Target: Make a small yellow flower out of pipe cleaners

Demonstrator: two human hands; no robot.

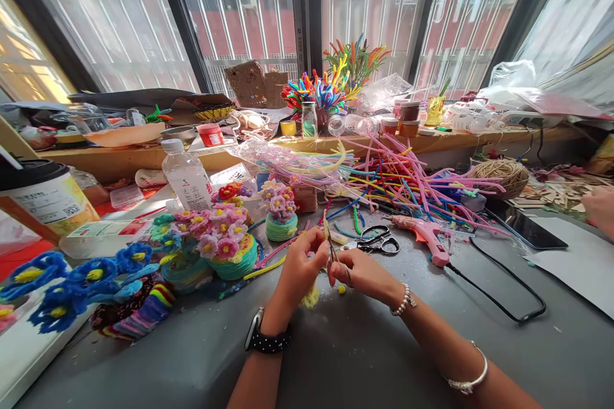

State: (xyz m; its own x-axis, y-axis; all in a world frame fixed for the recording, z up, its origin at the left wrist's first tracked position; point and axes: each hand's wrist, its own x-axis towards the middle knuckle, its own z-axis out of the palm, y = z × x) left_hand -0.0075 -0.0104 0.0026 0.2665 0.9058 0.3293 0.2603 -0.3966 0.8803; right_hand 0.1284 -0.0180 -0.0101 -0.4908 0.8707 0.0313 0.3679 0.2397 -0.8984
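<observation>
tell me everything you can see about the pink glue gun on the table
The glue gun is pink and looks like hard plastic, with a narrow front end and a short handle. It lies on the grey table, front end pointing left toward the black-handled scissors, with colourful pipe cleaners behind it. A black cord leaves the handle and loops to the right. Neither the left hand nor the right hand touches it. Whether it is switched on cannot be told.
</observation>
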